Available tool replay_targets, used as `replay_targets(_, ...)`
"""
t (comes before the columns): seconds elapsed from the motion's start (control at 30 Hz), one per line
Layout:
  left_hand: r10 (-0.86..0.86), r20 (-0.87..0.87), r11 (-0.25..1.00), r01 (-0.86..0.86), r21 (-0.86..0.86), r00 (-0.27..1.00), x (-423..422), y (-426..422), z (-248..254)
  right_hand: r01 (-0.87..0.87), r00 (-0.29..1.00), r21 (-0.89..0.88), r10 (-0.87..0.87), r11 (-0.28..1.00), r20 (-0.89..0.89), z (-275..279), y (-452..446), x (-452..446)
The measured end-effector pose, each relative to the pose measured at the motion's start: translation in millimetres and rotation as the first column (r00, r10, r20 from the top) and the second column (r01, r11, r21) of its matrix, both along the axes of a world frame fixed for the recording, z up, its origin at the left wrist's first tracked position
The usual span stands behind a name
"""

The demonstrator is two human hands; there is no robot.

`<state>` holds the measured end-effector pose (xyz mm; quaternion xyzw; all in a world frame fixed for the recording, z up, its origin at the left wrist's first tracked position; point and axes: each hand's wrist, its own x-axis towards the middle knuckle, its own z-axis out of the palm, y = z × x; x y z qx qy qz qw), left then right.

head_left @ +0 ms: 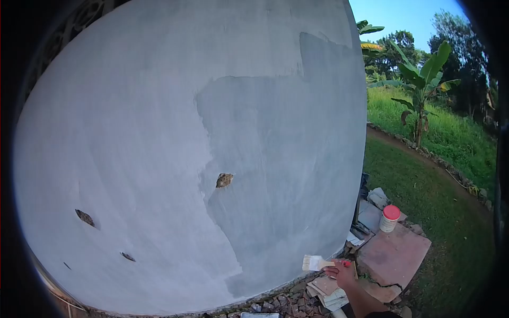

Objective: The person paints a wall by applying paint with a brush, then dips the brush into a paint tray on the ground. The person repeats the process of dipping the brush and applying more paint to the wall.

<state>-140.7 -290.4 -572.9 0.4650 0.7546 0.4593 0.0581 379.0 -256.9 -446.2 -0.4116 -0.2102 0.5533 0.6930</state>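
My right hand [343,272] is closed around the handle of a wide paintbrush [316,263] at the lower right. The brush has pale bristles pointing left, a whitish band and a handle with a red end. Its bristles are close to the foot of a large painted wall [159,132]; whether they touch it I cannot tell. A darker grey area [265,138] covers the wall's right part, beside a paler area on the left. Bare brown patches show, one of them a chipped hole [224,180] near the middle. My left hand is out of view.
A white tub with a red lid [390,219] stands by reddish stone slabs [395,252]. Loose tiles [326,286] and rubble [289,306] lie along the wall's foot. Grass [445,228], a path and a banana plant [421,85] are to the right.
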Motion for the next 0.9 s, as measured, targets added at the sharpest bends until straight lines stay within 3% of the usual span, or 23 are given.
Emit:
replay_targets(0.17,0.054,0.024,0.992,-0.057,0.111,0.998,11.2,43.9,40.9,0.037,0.995,0.208,-0.056,0.977,0.084,123.0,51.9,67.4)
replay_targets(0.2,-0.04,0.071,0.963,0.019,0.27,0.997,39.1,63.0,122.4,0.037,0.995,0.214,-0.056,0.976,0.084,144.7,60.7,74.8)
replay_targets(0.27,-0.061,-0.017,0.915,0.063,0.398,0.998,68.3,102.6,208.7,0.013,0.99,0.298,-0.054,0.954,0.131,188.1,77.5,86.3)
replay_targets(0.3,-0.074,-0.06,0.857,0.094,0.506,0.995,73.3,122.5,236.2,0.016,0.988,0.298,-0.061,0.954,0.141,208.0,84.9,90.8)
replay_targets(0.4,-0.078,-0.299,0.757,0.252,0.603,0.951,83.8,156.1,328.6,-0.051,0.975,0.422,-0.046,0.905,0.216,259.3,105.2,92.8)
replay_targets(0.47,-0.057,-0.439,0.672,0.36,0.647,0.897,83.8,169.5,385.8,-0.152,0.94,0.556,-0.055,0.817,0.337,293.3,116.2,87.5)
replay_targets(0.6,0.044,-0.618,0.511,0.514,0.689,0.785,80.8,180.7,487.3,-0.246,0.854,0.579,-0.108,0.777,0.509,355.8,127.6,67.0)
replay_targets(0.67,0.119,-0.652,0.435,0.55,0.713,0.749,81.8,190.8,538.3,-0.306,0.529,0.642,-0.435,0.703,0.729,388.6,128.4,56.5)
replay_targets(0.7,0.157,-0.656,0.405,0.557,0.725,0.739,84.2,197.7,563.4,-0.306,0.519,0.646,-0.446,0.7,0.729,405.9,126.5,53.7)
replay_targets(0.77,0.224,-0.632,0.307,0.562,0.768,0.742,96.6,216.5,613.7,-0.42,0.231,0.642,-0.608,0.642,0.759,437.8,121.4,46.2)
replay_targets(0.83,0.292,-0.594,0.266,0.533,0.803,0.75,116.1,239.1,650.8,-0.457,0.182,0.62,-0.615,0.638,0.767,466.4,120.7,42.0)
replay_targets(0.9,0.487,-0.567,0.33,0.461,0.824,0.664,141.0,274.9,660.2,-0.491,0.116,0.602,-0.638,0.629,0.761,492.3,131.1,40.2)
